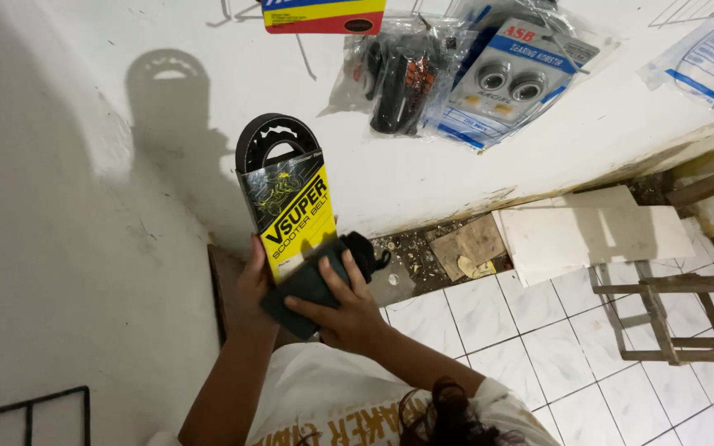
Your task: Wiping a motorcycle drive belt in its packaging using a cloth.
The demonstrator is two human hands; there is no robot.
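— What do we have in our grip?

— Our left hand (251,277) is closed around the lower edge of a packaged drive belt (287,194), held upright against the white wall (76,248). The black toothed loop sticks out above its black-and-yellow card sleeve.

— And the other grip?

— Our right hand (342,310) is wrapped around a dark cloth (314,281), pressing it against the bottom of the sleeve. Fingers lie across the cloth's front; a bunched end pokes out to the right.

— What sits around us?

— Higher on the wall hang clear plastic bags (406,70): one with dark parts, and beside it a blue-and-white pack with two round bearings (510,83). A red-and-yellow card (324,15) hangs at the top edge. The belt's shadow falls on the wall to its left.

— Below?

— White floor tiles (539,347), a white board (597,235) leaning at the wall's foot with rubble beside it, and a wooden frame (671,318) well off to the right. A black wire rack (30,409) shows bottom left.
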